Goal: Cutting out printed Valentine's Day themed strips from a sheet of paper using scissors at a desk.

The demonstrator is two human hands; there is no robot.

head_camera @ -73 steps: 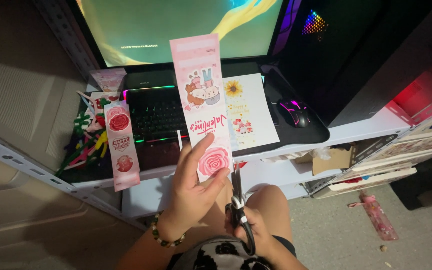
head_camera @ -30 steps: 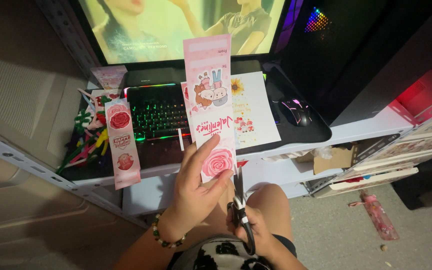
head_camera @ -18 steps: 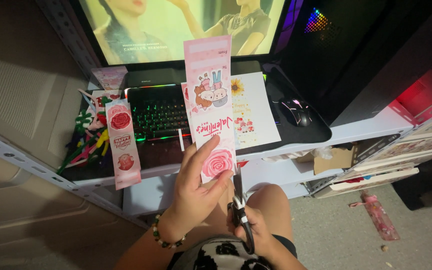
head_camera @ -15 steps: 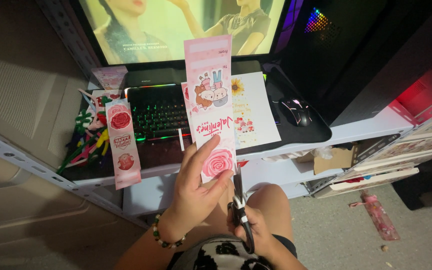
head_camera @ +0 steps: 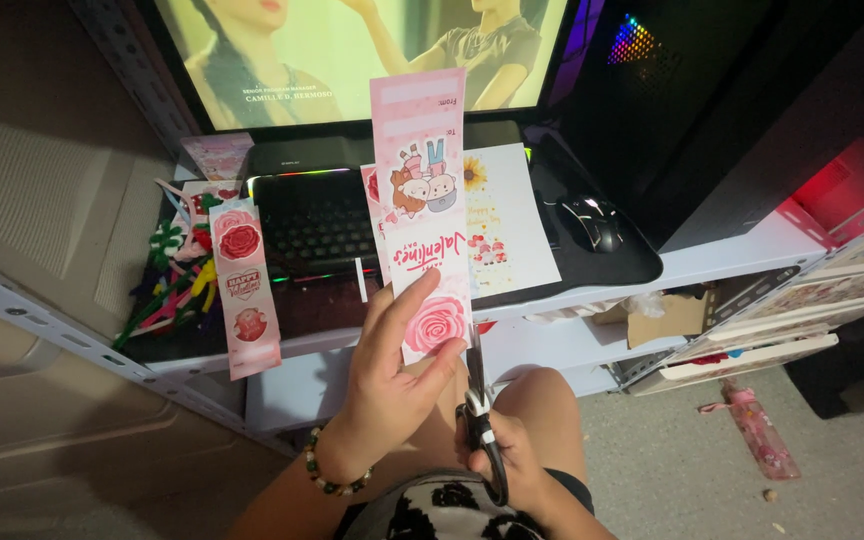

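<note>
Right now the left hand (head_camera: 387,385) pinches the bottom of a long pink card strip (head_camera: 422,210), thumb on its rose picture, holding it upright above the lap in front of the counter (head_camera: 742,255). Just beside it, the right hand (head_camera: 517,470) grips black-handled scissors (head_camera: 479,410), fingers closed through the loops, blades pointing up along the strip's lower right edge. Behind, a keyboard (head_camera: 317,225) sits below a lit monitor (head_camera: 352,50), a mouse (head_camera: 597,222) lies to the right, and another pink strip (head_camera: 245,290) hangs over the counter's front edge.
</note>
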